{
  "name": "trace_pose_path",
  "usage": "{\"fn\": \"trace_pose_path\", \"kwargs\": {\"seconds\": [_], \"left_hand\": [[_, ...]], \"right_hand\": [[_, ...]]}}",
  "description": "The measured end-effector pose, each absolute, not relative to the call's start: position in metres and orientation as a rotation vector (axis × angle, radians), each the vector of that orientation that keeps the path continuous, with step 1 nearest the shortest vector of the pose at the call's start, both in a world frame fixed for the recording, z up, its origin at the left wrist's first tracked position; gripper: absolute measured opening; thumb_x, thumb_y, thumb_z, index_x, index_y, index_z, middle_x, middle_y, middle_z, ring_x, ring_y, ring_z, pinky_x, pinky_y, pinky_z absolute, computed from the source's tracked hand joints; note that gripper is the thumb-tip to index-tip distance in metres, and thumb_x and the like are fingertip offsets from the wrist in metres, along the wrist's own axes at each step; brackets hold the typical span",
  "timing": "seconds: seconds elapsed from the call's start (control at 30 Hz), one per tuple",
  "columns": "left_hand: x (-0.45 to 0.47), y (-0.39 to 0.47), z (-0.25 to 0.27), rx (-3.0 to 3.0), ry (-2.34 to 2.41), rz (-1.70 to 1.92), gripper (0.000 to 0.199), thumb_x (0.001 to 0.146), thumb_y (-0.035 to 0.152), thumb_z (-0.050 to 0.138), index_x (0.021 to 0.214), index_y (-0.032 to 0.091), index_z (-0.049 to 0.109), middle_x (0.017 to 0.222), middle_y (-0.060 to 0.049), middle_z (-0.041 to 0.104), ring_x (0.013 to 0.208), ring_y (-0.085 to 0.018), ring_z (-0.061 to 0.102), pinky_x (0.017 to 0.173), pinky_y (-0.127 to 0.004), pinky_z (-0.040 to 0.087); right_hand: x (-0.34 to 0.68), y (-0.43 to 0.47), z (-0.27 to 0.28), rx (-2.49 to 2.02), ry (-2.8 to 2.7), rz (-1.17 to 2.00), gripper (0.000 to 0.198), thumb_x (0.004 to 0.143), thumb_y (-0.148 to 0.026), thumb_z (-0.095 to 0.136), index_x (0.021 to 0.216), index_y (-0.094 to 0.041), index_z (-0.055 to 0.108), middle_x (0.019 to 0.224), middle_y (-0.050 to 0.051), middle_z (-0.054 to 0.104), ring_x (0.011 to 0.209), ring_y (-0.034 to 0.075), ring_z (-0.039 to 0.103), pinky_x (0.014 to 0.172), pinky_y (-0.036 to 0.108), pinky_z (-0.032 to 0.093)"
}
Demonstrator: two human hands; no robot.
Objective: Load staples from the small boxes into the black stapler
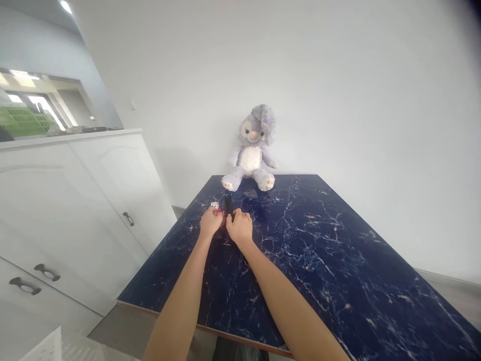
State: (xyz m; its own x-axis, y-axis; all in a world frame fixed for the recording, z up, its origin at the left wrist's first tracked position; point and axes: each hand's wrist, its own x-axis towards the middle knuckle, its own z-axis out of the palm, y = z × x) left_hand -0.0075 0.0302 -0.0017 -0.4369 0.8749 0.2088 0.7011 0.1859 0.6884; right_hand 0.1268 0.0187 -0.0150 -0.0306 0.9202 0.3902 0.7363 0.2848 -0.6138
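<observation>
Both hands are close together over the left half of the dark blue marbled table (319, 240). My left hand (211, 221) is closed, its fingers curled round a small red-and-white thing (214, 205) whose kind I cannot make out. Beside it, my right hand (240, 225) is also closed, on a slim black object (228, 202) that sticks out away from me. A bit of red shows between the two hands. The fingers hide most of both objects.
A grey-and-white plush toy (250, 159) sits at the table's far edge against the white wall (338, 90). White cabinets (67, 200) with dark handles stand to the left. Some papers (56, 348) show at the lower left.
</observation>
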Motion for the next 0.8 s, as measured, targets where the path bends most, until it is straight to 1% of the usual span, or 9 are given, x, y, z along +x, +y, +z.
{"fn": "trace_pose_path", "kwargs": {"seconds": [0.17, 0.27, 0.37, 0.5, 0.57, 0.67, 0.73, 0.8], "left_hand": [[-0.01, 0.033, -0.001, 1.562, 2.183, 0.97, 0.037, 0.075, 0.039, 0.069, 0.107, 0.022, 0.067, 0.103, -0.011, 0.075, 0.096, -0.032, 0.07, 0.08, -0.035, 0.05], [-0.008, 0.032, -0.001, 1.608, 2.136, 0.943, 0.041, 0.071, 0.037, 0.073, 0.11, 0.023, 0.067, 0.102, -0.009, 0.076, 0.092, -0.029, 0.071, 0.078, -0.033, 0.05], [-0.005, 0.029, 0.0, 1.675, 2.127, 0.955, 0.044, 0.07, 0.03, 0.074, 0.114, 0.024, 0.067, 0.107, -0.008, 0.074, 0.097, -0.027, 0.07, 0.083, -0.032, 0.049], [0.001, 0.024, -0.001, 1.898, 2.308, 0.93, 0.044, 0.071, 0.021, 0.07, 0.115, 0.024, 0.068, 0.113, -0.012, 0.072, 0.108, -0.032, 0.066, 0.093, -0.037, 0.047], [0.002, 0.024, -0.002, 1.91, 2.296, 0.927, 0.044, 0.072, 0.021, 0.069, 0.115, 0.025, 0.068, 0.116, -0.013, 0.071, 0.108, -0.032, 0.065, 0.092, -0.038, 0.047], [-0.001, 0.028, -0.003, 1.748, 2.197, 1.004, 0.045, 0.07, 0.023, 0.07, 0.114, 0.028, 0.07, 0.119, -0.01, 0.07, 0.109, -0.032, 0.066, 0.091, -0.037, 0.048], [-0.007, 0.032, -0.004, 1.641, 2.177, 1.047, 0.042, 0.07, 0.024, 0.068, 0.112, 0.029, 0.071, 0.114, -0.008, 0.073, 0.104, -0.03, 0.068, 0.087, -0.036, 0.05], [-0.014, 0.035, -0.005, 1.561, 2.197, 1.089, 0.035, 0.076, 0.028, 0.062, 0.11, 0.03, 0.071, 0.106, -0.005, 0.075, 0.096, -0.028, 0.07, 0.082, -0.036, 0.052]], "right_hand": [[0.128, 0.017, -0.014, -1.617, -1.746, 0.273, 0.032, 0.098, -0.036, 0.04, 0.098, -0.014, 0.063, 0.097, 0.017, 0.073, 0.103, 0.033, 0.061, 0.101, 0.046, 0.029], [0.128, 0.018, -0.013, -1.633, -1.725, 0.265, 0.034, 0.099, -0.035, 0.038, 0.1, -0.014, 0.064, 0.096, 0.018, 0.073, 0.104, 0.033, 0.062, 0.102, 0.046, 0.027], [0.13, 0.02, -0.013, -1.638, -1.7, 0.292, 0.033, 0.098, -0.036, 0.04, 0.1, -0.014, 0.065, 0.097, 0.016, 0.074, 0.103, 0.033, 0.062, 0.1, 0.046, 0.029], [0.132, 0.023, -0.013, -1.593, -1.726, 0.336, 0.03, 0.098, -0.035, 0.042, 0.097, -0.016, 0.065, 0.099, 0.014, 0.074, 0.102, 0.031, 0.063, 0.097, 0.043, 0.034], [0.133, 0.025, -0.013, -1.572, -1.762, 0.359, 0.03, 0.098, -0.035, 0.042, 0.096, -0.016, 0.065, 0.097, 0.013, 0.073, 0.1, 0.03, 0.064, 0.094, 0.041, 0.037], [0.133, 0.026, -0.015, -1.507, -1.865, 0.379, 0.029, 0.097, -0.038, 0.045, 0.098, -0.017, 0.064, 0.095, 0.012, 0.072, 0.096, 0.028, 0.065, 0.088, 0.037, 0.04], [0.132, 0.025, -0.016, -1.446, -1.952, 0.366, 0.028, 0.096, -0.037, 0.046, 0.102, -0.017, 0.064, 0.096, 0.012, 0.072, 0.094, 0.027, 0.065, 0.086, 0.036, 0.042], [0.131, 0.023, -0.017, -1.391, -2.031, 0.354, 0.027, 0.094, -0.034, 0.049, 0.108, -0.017, 0.064, 0.098, 0.012, 0.071, 0.095, 0.026, 0.064, 0.087, 0.035, 0.042]]}}
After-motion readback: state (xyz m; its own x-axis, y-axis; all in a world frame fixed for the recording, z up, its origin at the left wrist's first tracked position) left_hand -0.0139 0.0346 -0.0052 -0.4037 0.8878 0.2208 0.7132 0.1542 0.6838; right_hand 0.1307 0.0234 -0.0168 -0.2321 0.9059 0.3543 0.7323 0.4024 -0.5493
